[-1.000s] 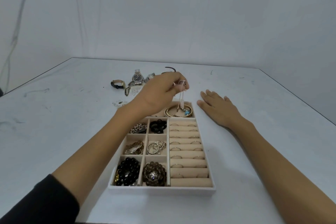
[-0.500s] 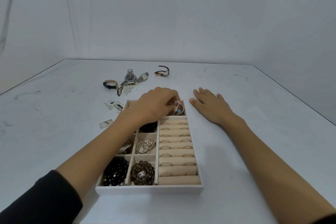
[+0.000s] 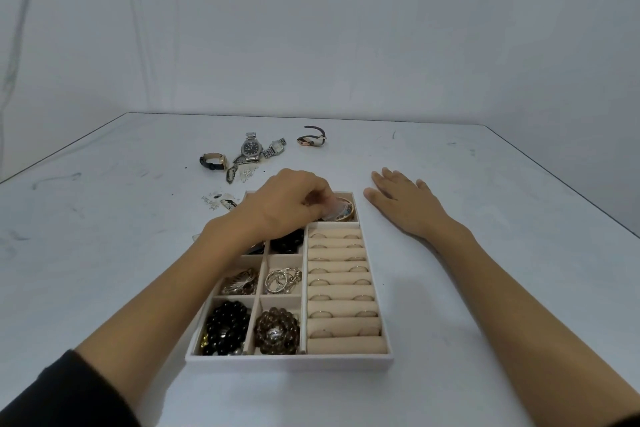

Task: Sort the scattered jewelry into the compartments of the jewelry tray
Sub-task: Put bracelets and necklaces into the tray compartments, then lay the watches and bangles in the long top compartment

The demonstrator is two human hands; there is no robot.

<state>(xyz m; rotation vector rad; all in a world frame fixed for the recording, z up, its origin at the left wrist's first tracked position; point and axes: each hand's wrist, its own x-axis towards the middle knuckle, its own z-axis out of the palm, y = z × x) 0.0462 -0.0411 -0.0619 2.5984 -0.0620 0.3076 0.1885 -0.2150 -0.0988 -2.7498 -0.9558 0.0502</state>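
The white jewelry tray (image 3: 288, 361) lies in front of me with beige compartments. My left hand (image 3: 287, 206) reaches into its far compartment, fingers curled down and pinching a thin necklace (image 3: 333, 212) that lies against a gold bangle (image 3: 349, 213). Most of the necklace is hidden under my fingers. My right hand (image 3: 405, 205) rests flat on the table just right of the tray's far corner, holding nothing. Ring rolls (image 3: 341, 276) with several rings fill the tray's right side. Black beads (image 3: 227, 326), a brown bead bracelet (image 3: 277, 330) and silver pieces (image 3: 282, 280) fill the left compartments.
Beyond the tray lie a steel watch (image 3: 250, 148), a black-strap watch (image 3: 212, 161), a small square watch (image 3: 277, 148) and a brown-strap watch (image 3: 311, 139). Small loose pieces (image 3: 223, 202) sit left of the tray's far corner. The table edge runs at right.
My left hand has come down from above the tray, lowering the dangling necklace into the far compartment. The right hand has stayed flat on the table.
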